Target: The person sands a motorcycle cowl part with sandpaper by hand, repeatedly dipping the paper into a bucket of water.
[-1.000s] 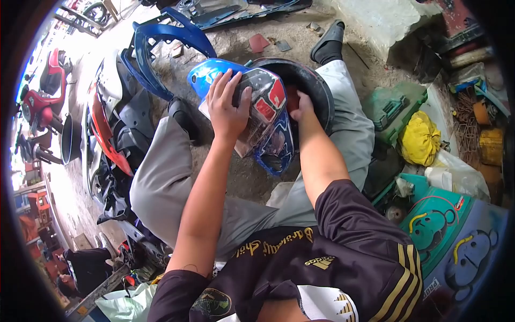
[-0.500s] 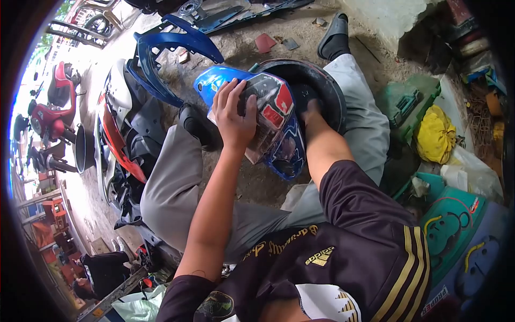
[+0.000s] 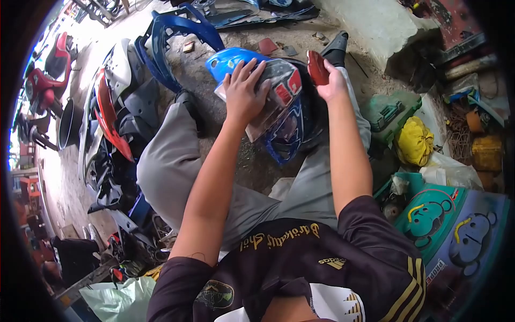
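Observation:
A blue motorcycle body panel (image 3: 232, 59) with a clear, red-marked part (image 3: 287, 88) stands between my legs, its dark blue lower end (image 3: 284, 140) towards me. My left hand (image 3: 247, 91) lies on its upper left face, fingers spread. My right hand (image 3: 333, 86) is raised at the panel's right side, apart from it. It grips a glossy dark red folded sheet, apparently wet sandpaper (image 3: 316, 68), between thumb and fingers. Behind the panel, a black basin (image 3: 320, 115) is mostly hidden.
Another blue body panel (image 3: 155, 51) lies at the upper left. Red and white motorcycle panels (image 3: 110, 121) are piled on the left. A flat red piece (image 3: 267, 46) rests on the ground ahead. On the right are a green case (image 3: 394, 115) and a yellow bag (image 3: 416, 139).
My right hand has come up out of the black basin and now shows the red sandpaper. My left hand stays on the blue panel. The view has shifted slightly.

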